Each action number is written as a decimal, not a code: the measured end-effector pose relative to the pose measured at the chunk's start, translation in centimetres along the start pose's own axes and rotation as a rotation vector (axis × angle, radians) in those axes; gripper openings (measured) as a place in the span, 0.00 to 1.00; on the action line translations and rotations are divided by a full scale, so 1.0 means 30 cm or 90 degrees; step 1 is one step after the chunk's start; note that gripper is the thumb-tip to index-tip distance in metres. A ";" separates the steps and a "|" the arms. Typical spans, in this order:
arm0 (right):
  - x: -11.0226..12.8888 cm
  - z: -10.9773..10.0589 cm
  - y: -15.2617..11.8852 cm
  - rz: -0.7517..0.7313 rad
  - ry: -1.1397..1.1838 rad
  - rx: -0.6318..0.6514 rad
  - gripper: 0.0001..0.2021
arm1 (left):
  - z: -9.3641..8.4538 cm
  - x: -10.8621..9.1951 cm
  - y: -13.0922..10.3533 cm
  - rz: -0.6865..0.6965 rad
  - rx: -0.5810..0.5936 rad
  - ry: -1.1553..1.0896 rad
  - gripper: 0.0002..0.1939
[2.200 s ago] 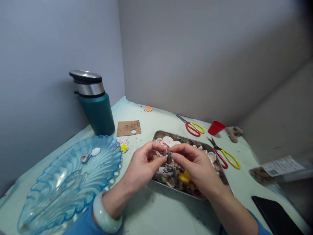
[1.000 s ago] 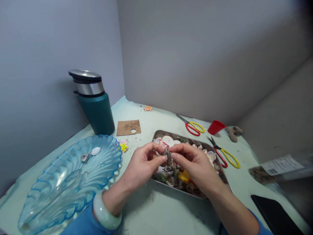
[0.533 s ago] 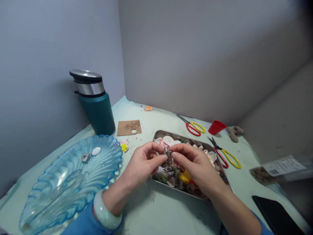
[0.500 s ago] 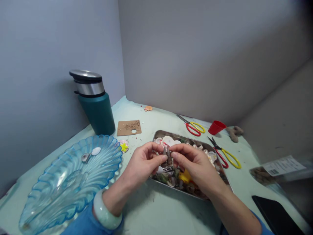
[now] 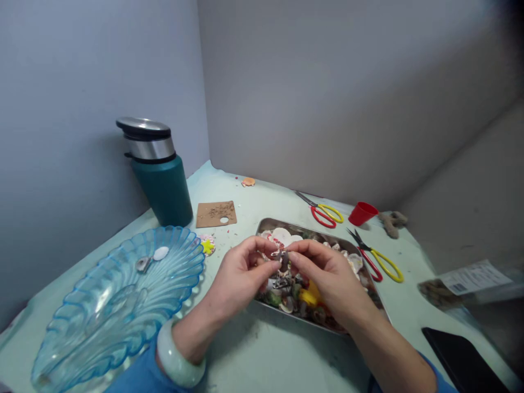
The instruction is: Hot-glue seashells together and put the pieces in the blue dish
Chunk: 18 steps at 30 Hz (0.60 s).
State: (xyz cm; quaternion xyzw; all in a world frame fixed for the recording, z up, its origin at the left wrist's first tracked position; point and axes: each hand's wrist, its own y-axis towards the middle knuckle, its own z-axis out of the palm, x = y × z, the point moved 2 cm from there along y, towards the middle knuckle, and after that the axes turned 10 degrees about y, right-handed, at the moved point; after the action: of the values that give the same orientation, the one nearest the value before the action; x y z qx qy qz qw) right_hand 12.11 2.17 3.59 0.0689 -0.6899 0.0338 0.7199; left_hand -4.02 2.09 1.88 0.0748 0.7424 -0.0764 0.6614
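Observation:
My left hand (image 5: 241, 270) and my right hand (image 5: 327, 273) are pinched close together above a metal tray (image 5: 315, 327). Between their fingertips is a small grey-brown piece (image 5: 283, 261), perhaps a shell, with a thin light bit at its top; its details are too small to tell. Both hands' thumbs and forefingers touch it. Below them the tray holds many shells, white discs and a yellow item (image 5: 310, 296). The fingers hide part of the tray's contents.
A blue shell-shaped dish (image 5: 118, 300) lies left, beside a teal bottle (image 5: 161, 188). Cardboard (image 5: 216, 213) lies behind. Two scissors (image 5: 325, 213), (image 5: 379, 256), a red cup (image 5: 362, 213), a packet (image 5: 470, 281) and a black flat object (image 5: 462, 355) are at right.
The small grey-brown piece has turned between my fingertips and shows a different side. Both hands have shifted only slightly.

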 end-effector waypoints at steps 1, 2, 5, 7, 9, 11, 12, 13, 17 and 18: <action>0.000 0.000 0.000 -0.003 -0.002 0.001 0.07 | 0.000 -0.002 -0.001 0.005 -0.001 -0.001 0.10; -0.001 0.000 0.000 -0.003 -0.005 0.002 0.07 | 0.001 -0.005 -0.001 0.011 -0.003 -0.006 0.09; -0.007 -0.001 -0.001 -0.006 -0.023 -0.004 0.07 | 0.004 -0.014 -0.002 0.025 -0.012 -0.031 0.08; -0.010 -0.002 -0.001 -0.021 -0.049 -0.018 0.07 | 0.006 -0.018 -0.002 0.023 -0.017 -0.047 0.08; -0.011 -0.002 -0.003 -0.048 -0.086 -0.026 0.08 | 0.007 -0.018 -0.003 0.018 -0.023 -0.057 0.08; -0.011 -0.001 -0.005 -0.073 -0.115 -0.023 0.08 | 0.007 -0.016 -0.003 0.014 -0.030 -0.061 0.08; -0.012 -0.001 -0.006 -0.080 -0.122 -0.020 0.08 | 0.007 -0.014 -0.003 0.012 -0.031 -0.060 0.08; -0.012 -0.001 -0.007 -0.083 -0.125 -0.017 0.08 | 0.006 -0.013 -0.003 0.012 -0.030 -0.058 0.08; -0.016 -0.003 -0.011 -0.090 -0.140 -0.018 0.08 | 0.000 -0.015 0.001 0.046 -0.044 -0.047 0.06; -0.016 -0.003 -0.011 -0.097 -0.150 -0.020 0.07 | -0.001 -0.017 0.002 0.055 -0.048 -0.045 0.06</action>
State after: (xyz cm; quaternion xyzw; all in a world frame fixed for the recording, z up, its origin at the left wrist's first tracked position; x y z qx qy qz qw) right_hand 12.21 1.87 3.09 0.1131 -0.7630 -0.0402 0.6352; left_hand -3.99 2.15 2.39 0.0792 0.7170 -0.0222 0.6922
